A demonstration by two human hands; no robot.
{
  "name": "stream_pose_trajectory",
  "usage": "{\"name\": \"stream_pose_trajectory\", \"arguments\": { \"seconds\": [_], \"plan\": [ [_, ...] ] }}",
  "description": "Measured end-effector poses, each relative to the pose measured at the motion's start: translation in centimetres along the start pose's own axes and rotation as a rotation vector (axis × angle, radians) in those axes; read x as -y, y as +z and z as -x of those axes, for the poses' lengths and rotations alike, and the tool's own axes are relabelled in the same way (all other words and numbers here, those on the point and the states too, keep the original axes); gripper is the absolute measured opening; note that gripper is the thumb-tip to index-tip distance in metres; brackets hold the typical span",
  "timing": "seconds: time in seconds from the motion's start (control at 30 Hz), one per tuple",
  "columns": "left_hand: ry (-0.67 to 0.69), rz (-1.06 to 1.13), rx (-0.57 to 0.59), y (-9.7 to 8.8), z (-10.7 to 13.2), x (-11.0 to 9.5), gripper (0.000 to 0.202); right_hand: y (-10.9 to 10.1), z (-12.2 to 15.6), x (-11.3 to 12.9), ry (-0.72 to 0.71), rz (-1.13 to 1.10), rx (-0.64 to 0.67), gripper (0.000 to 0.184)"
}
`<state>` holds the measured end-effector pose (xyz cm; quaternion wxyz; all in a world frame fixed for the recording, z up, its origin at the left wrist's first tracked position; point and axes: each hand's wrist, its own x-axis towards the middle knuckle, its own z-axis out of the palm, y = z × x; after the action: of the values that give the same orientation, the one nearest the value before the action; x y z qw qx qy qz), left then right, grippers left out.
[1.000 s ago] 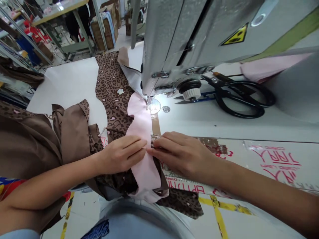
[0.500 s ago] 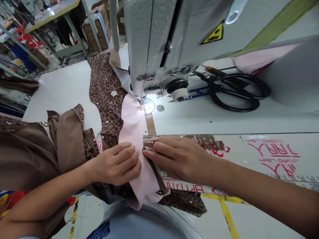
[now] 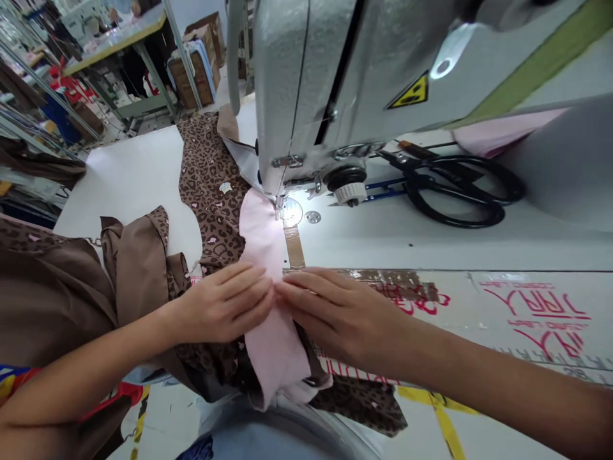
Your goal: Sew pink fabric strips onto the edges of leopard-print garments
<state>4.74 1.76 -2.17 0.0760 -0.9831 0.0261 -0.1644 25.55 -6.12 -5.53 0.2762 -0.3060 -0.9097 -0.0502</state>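
A pink fabric strip point(image 3: 265, 268) lies on a leopard-print fabric point(image 3: 211, 191) and runs up to the needle of the grey sewing machine point(image 3: 335, 83). My left hand point(image 3: 225, 303) lies flat on the pink strip and the leopard print, fingers stretched out and together. My right hand point(image 3: 335, 310) rests flat on the strip's right edge, its fingertips meeting those of the left hand. Neither hand grips anything. The strip's lower end hangs over the table's front edge.
Black scissors point(image 3: 454, 185) lie behind the machine's presser area, beside a blue snipper. Brown fabric point(image 3: 62, 287) is bunched at the left. The white table point(image 3: 134, 172) carries red lettering and tape at the right. Shelves and cartons stand in the background.
My left hand's fingers have straightened and slid up the pink strip. My right hand has flattened, with its fingertips now against the left hand's. The view has shifted slightly.
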Motion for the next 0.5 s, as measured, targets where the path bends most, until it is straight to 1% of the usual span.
{"name": "stream_pose_trajectory", "arguments": {
  "seconds": [0.07,0.1,0.2,0.23,0.3,0.37,0.43,0.5],
  "plan": [
    [-0.047,-0.031,0.019,-0.1,-0.4,1.2,0.021,-0.1,0.0,-0.1,-0.017,-0.034,-0.017,0.026],
    [-0.055,-0.033,0.047,-0.1,-0.7,1.8,0.023,-0.2,0.0,-0.3,-0.015,-0.052,-0.015,0.027],
    [-0.003,0.020,0.212,-0.5,-1.7,3.1,0.032,-1.1,-0.1,-0.8,0.003,-0.077,0.013,0.024],
    [0.026,0.038,0.247,-0.6,-2.0,3.5,0.033,-1.4,-0.2,-1.0,0.000,-0.076,0.023,0.024],
    [0.064,0.030,0.246,-1.0,-2.3,4.0,0.028,-1.8,-0.4,-1.2,-0.017,-0.080,0.043,0.025],
    [0.058,-0.035,0.219,-1.3,-2.3,4.6,0.021,-1.8,-0.7,-1.3,-0.035,-0.087,0.054,0.027],
    [0.039,-0.107,0.224,-1.3,-2.3,5.3,0.018,-1.4,-0.7,-1.2,-0.038,-0.099,0.031,0.028],
    [0.058,-0.135,0.218,-1.0,-2.5,5.9,0.017,-1.0,-0.6,-1.1,-0.021,-0.108,0.004,0.028]
  ]
}}
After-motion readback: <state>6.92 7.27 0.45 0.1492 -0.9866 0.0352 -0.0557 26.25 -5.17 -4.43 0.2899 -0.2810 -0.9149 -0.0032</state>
